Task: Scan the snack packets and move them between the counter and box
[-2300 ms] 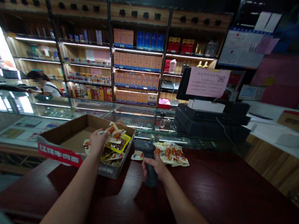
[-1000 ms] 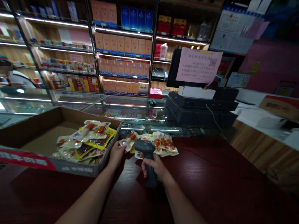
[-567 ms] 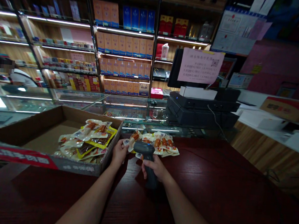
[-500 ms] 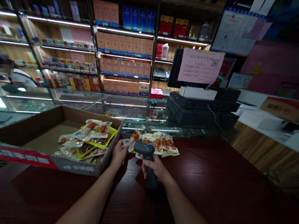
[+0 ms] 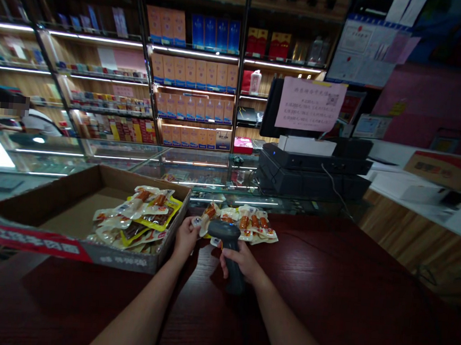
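My right hand (image 5: 240,259) is wrapped round the handle of a dark grey barcode scanner (image 5: 226,230), whose head points left. Pinched at one end by my left hand (image 5: 186,238) is a clear snack packet (image 5: 210,212) with a brown sausage-like piece inside. More sausage snack packets (image 5: 254,223) lie together on the dark red table just behind the scanner. Left of my left hand sits a shallow cardboard box (image 5: 128,260), partly filled with a pile of clear and yellow packets (image 5: 147,214).
Behind the table runs a glass display counter (image 5: 199,162). A monitor with a pink sign (image 5: 310,104) stands on a dark machine (image 5: 314,171) at back right. Cartons (image 5: 446,168) rest on the right-hand counter. Another person (image 5: 39,120) is at far left, before stocked shelves.
The view has shifted slightly, so the scene sits a little lower and further right. Both hands keep their holds on the packet and the scanner, nearly unmoved.
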### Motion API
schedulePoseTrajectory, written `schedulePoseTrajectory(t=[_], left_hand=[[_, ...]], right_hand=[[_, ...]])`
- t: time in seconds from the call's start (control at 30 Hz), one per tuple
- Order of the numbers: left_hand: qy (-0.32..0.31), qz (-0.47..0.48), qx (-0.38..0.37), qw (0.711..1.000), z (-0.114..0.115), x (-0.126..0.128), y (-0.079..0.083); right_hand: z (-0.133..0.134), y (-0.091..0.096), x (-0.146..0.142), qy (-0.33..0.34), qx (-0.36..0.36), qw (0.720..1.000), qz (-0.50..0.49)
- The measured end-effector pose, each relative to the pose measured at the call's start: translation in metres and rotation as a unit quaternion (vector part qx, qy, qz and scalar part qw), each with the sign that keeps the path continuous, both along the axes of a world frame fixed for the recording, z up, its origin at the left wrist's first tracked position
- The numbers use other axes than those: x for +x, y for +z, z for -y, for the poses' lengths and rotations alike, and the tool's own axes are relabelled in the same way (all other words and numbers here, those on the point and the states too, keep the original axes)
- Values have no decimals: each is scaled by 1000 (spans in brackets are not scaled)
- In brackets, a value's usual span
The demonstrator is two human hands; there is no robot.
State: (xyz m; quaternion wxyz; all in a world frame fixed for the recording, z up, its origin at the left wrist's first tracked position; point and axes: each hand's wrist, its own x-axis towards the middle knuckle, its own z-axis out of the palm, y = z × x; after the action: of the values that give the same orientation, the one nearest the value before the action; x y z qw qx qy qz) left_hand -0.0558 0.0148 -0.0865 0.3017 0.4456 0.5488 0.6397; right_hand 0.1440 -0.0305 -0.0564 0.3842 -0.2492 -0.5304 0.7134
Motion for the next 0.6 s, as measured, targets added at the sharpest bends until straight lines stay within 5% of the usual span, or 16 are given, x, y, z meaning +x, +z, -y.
schedulePoseTrajectory(t=[0.2,0.4,0.6], left_hand=[[-17,53,25,998,6,6,9],[28,14,61,998,22,5,56],[131,23,55,990,31,-40,100]], right_hand=[[0,0,0,-16,-9,1000,-17],[-1,25,-11,-17,16,999,-37],[-3,57,-42,20,56,998,-36]])
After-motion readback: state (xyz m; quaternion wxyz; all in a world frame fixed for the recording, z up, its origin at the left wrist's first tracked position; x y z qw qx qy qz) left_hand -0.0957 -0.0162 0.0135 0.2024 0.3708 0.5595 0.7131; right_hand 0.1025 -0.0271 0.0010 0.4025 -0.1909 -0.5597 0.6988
